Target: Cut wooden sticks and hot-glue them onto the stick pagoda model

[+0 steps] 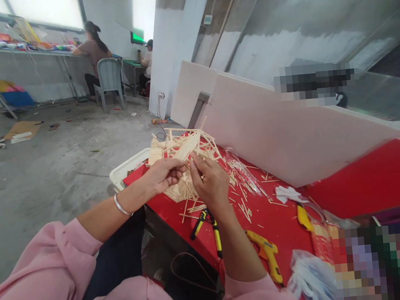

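At the far left, a long counter (19, 50) along the wall carries a jumble of colourful things (8, 38), and a piece of cardboard (31, 126) lies on the floor. Next, a person (93, 49) sits at that counter on a grey chair (109, 78); farther right, a second person (147, 59) is partly hidden by a pillar (170, 54).

Nearer, a white tray (116, 176) shows at the left edge of the red counter (287, 228). The left hand (167, 174), with a silver bracelet (121, 206) at its wrist, reaches over the wooden sticks (180, 189) heaped on the red counter. Its grip is curled in, thumb and fingers close together. Just beside it, the right hand (212, 181) has thumb and forefinger near each other, its fingertips almost meeting the left's; whether either grip is clamped on a stick cannot be told. Below the right hand, pliers (200, 223) lie by the forearm.

To the right are clear plastic wrap (246, 171) among scattered sticks, a yellow glue gun (270, 251), a crumpled white tissue (288, 193), a yellow handle (303, 218) and a plastic bag (311, 275). White boards (245, 108) stand behind.
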### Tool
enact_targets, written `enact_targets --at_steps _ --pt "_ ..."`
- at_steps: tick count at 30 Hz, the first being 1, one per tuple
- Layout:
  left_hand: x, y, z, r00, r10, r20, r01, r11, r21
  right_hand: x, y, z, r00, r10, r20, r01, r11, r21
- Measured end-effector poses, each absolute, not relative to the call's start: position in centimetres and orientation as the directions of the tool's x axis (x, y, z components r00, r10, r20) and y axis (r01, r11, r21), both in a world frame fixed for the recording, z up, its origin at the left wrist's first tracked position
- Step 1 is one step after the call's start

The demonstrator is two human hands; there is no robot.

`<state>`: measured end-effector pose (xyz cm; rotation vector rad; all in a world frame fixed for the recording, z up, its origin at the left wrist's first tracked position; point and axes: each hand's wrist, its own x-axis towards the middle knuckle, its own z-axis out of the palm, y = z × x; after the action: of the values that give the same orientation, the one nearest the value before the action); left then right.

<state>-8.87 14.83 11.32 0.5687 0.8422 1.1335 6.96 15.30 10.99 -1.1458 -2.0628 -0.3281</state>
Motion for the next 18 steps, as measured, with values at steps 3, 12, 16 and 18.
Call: enact_targets --at_steps 3,12,16,18 --pt "-8.8 14.7 11.1 0.171 0.942 -0.288 -0.487 0.334 0.807 7.1 15.2 10.8 -0.33 0.588 0.738 0.817 0.57 -0.089" --pt "-9.4 11.7 10.4 0.333 0.929 -0.16 -0.422 0.298 0.856 7.8 13.6 11.1 -0.499 0.421 0.757 0.719 0.689 0.091" --pt "-10.0 9.3 10.9 0.379 0.904 -0.198 -0.323 0.33 0.887 8.9 11.4 11.9 -0.425 0.476 0.77 0.743 0.67 -0.005" --pt "-10.1 8.1 10.9 0.405 0.891 -0.205 -0.251 0.324 0.912 10.6 10.9 11.9 -0.247 0.565 0.787 0.81 0.567 -0.153"
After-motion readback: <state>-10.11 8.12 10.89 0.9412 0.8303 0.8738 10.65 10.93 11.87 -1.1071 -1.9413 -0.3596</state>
